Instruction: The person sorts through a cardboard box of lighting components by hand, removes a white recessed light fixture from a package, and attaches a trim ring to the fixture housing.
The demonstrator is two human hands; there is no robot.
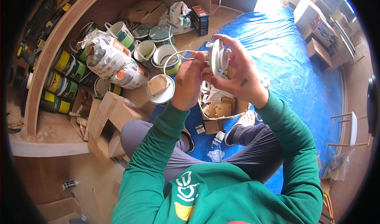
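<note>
Up in front of me, my right hand point(244, 75) grips a round white light fitting, seemingly a downlight point(216, 60), by its rim, thumb below and fingers around the far side. The disc stands on edge. My left hand point(188, 79) pinches at its back, where a thin white cable point(172, 56) loops away to the left. Exactly what the left fingertips hold at the fitting is partly hidden. Below my hands is an open cardboard box point(226, 117) with small brown cartons point(218, 110) and white pieces in it. A flat brown carton point(158, 84) lies on a white bucket lid point(159, 98).
Paint buckets point(161, 34) and filled sacks point(106, 52) crowd the left. A blue tarp point(273, 54) covers the floor ahead and right. An open carton point(113, 117) sits by my left knee. A chair point(352, 129) and cardboard boxes point(318, 52) line the right side.
</note>
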